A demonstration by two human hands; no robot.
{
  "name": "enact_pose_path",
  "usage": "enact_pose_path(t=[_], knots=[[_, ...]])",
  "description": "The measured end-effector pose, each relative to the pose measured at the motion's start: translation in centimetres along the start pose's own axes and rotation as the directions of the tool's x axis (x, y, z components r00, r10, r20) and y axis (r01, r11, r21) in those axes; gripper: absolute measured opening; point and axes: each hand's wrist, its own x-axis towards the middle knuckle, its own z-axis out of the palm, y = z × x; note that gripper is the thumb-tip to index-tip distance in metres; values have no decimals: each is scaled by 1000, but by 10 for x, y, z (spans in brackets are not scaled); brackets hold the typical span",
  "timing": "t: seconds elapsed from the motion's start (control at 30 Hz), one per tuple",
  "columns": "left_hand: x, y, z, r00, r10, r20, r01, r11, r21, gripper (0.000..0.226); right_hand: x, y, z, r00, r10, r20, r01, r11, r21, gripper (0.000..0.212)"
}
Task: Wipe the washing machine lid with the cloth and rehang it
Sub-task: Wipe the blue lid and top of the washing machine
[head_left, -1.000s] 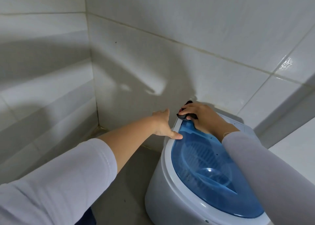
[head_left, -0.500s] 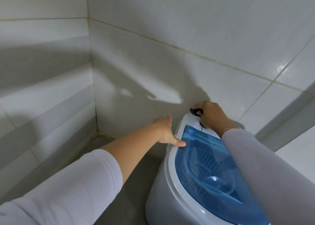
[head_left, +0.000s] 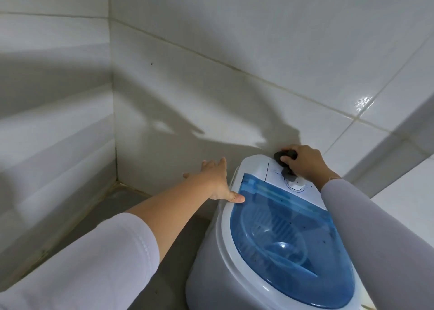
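Note:
A small white washing machine [head_left: 211,269] stands at the lower right, topped by a translucent blue lid [head_left: 286,244]. Behind the lid is a white control panel [head_left: 258,168] with a round dial. My right hand [head_left: 305,164] presses a small dark cloth [head_left: 285,155] onto the far end of that panel, close to the wall. My left hand [head_left: 216,180] rests at the machine's left rim, fingers spread, thumb touching the lid's edge. Both forearms wear white sleeves.
White tiled walls [head_left: 234,62] meet in a corner [head_left: 115,145] to the left of the machine. A grey floor [head_left: 122,206] runs between the left wall and the machine. A white ledge [head_left: 404,192] sits at the right behind my right arm.
My right hand has slid the dark cloth off the blue lid's far edge and up onto the white control panel toward the wall. My left hand stays at the rim, fingers opening wider.

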Motion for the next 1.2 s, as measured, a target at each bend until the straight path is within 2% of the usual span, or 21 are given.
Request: enact_pose_path(t=[0.17, 0.4, 0.6, 0.73, 0.87, 1.07, 1.2], knots=[[-2, 2, -2, 1000, -4, 1, 4, 1000, 7, 127, -2, -12, 6, 1000, 6, -1, -6, 999, -37, 31], [-3, 2, -3, 1000, -15, -4, 15, 999, 29, 126, -20, -19, 7, 992, -128, -16, 124, 980, -154, 31], [-5, 4, -3, 999, -25, -24, 26, 999, 45, 125, -43, -20, 3, 962, -251, 104, 266, 946, -187, 34], [-6, 4, -3, 998, -34, -51, 36, 999, 37, 125, -54, -12, 0, 943, -271, 193, 303, 939, -162, 38], [-7, 4, -1, 997, -50, -64, 52, 998, 40, 125, -53, -7, -15, 921, -279, 273, 327, 933, -150, 32], [-6, 4, -1, 998, -38, -55, 40, 998, 42, 122, -24, 17, -45, 941, -337, 6, 337, 938, -81, 30], [-3, 3, -1, 998, -29, -54, 32, 998, 52, 124, -3, 26, -45, 938, -347, 23, 348, 937, -38, 29]])
